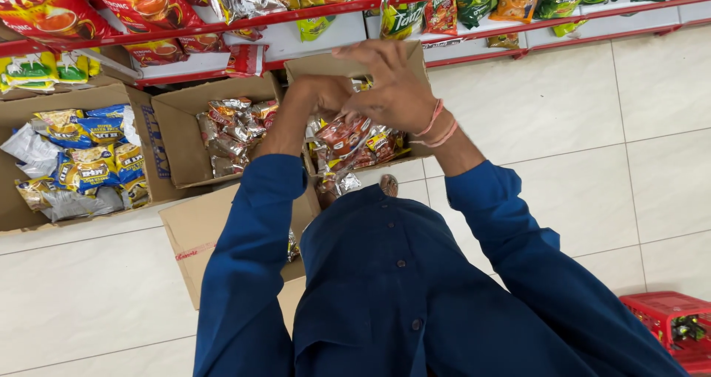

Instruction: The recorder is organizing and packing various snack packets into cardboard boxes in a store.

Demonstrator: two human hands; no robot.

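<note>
Both my hands are raised together over an open cardboard box [315, 64] on the floor. My left hand [322, 95] and my right hand [392, 88] grip a strip of small red and silver sachets [344, 136] that hangs down toward the box. More of these sachets [374, 146] lie inside the box below. Orange threads circle my right wrist. My blue sleeves and shirt fill the lower middle of the view.
Left of it stands a second box of silver sachets [233, 129], then a box of yellow and blue packets [92, 158]. A flat cardboard piece [196, 232] lies by my left arm. Red shelves [222, 25] of packets run along the top. A red basket [670, 321] sits at lower right.
</note>
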